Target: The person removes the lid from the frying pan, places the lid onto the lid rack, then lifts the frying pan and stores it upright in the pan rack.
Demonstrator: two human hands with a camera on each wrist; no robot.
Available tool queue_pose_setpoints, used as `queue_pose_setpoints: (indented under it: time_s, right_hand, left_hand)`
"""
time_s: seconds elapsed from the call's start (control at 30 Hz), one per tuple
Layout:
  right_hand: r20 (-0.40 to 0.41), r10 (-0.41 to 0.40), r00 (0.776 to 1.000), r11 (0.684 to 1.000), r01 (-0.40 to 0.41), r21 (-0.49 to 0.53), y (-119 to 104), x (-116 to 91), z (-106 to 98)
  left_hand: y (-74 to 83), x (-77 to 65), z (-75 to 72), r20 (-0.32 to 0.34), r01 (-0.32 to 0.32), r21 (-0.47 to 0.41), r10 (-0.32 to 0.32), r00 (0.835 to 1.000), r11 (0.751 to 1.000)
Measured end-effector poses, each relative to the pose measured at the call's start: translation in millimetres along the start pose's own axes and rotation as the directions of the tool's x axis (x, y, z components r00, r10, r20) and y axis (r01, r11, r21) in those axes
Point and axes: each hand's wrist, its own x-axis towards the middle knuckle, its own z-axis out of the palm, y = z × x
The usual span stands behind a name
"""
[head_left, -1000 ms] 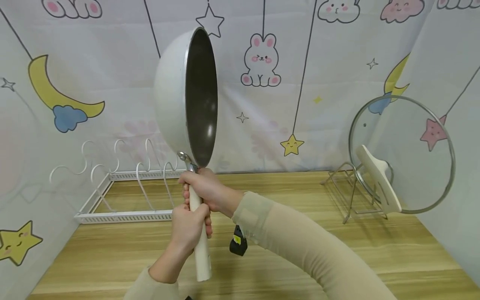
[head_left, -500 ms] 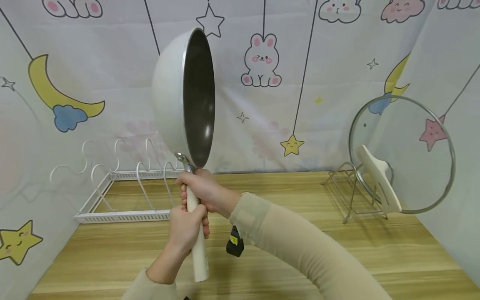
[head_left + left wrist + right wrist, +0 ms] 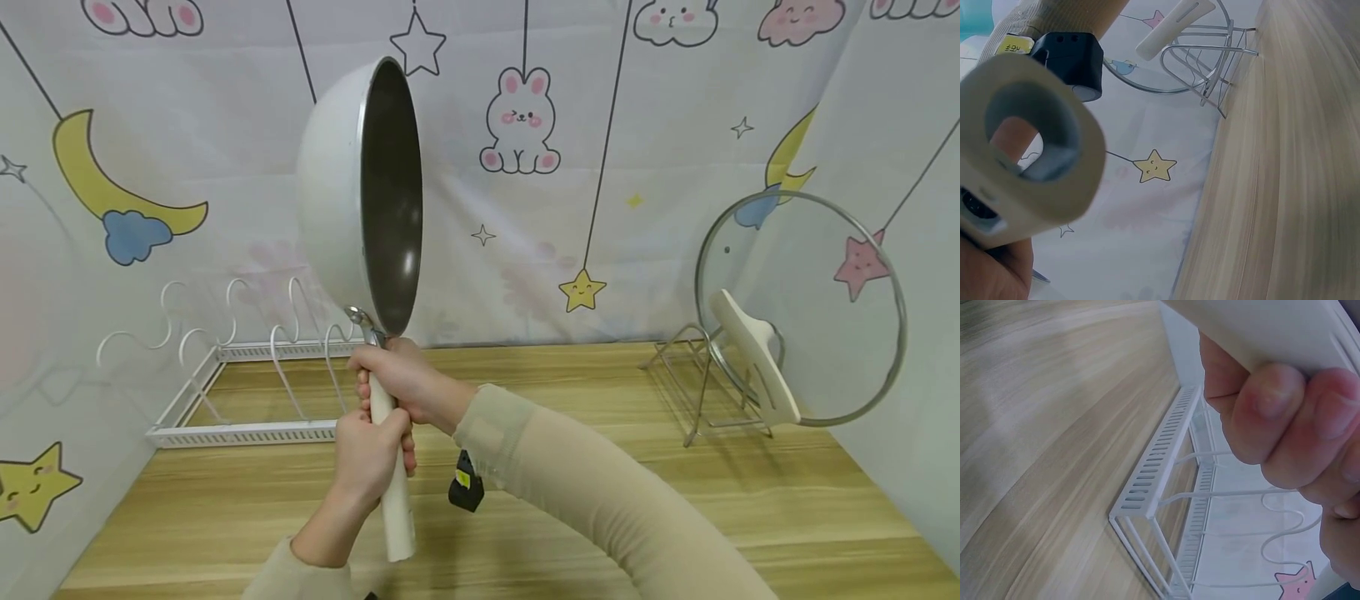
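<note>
A deep white frying pan (image 3: 330, 192) with a dark inside stands on edge in the air, its opening turned to the right and its cream handle (image 3: 397, 521) pointing down. My right hand (image 3: 401, 375) grips the handle's upper part, just under the metal joint. Directly below it, my left hand (image 3: 369, 454) grips the same handle with the thumb across it. In the left wrist view the hollow end of the handle (image 3: 1088, 178) fills the left side. Curled right-hand fingers (image 3: 1269, 403) press under the handle in the right wrist view.
On the left of the wooden table (image 3: 570, 517) stands a white wire rack (image 3: 247, 433). A glass lid (image 3: 840, 333) with a cream grip leans in a small metal stand (image 3: 697, 392) at the right. A patterned cloth wall (image 3: 465, 283) closes off the back.
The pan has drifted slightly to the left along with both hands. Their hold on the handle looks the same. The rack and lid keep their places.
</note>
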Motion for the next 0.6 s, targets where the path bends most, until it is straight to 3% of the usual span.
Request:
queue_pose_setpoints:
  time_s: [0.6]
  right_hand:
    - [0.005, -0.007, 1.000, 1.000, 0.007, -0.029, -1.8, 1.2, 2.8]
  left_hand:
    - [-1.7, 0.8, -0.2, -0.019, -0.016, -0.010, 0.016, 1.000, 1.000]
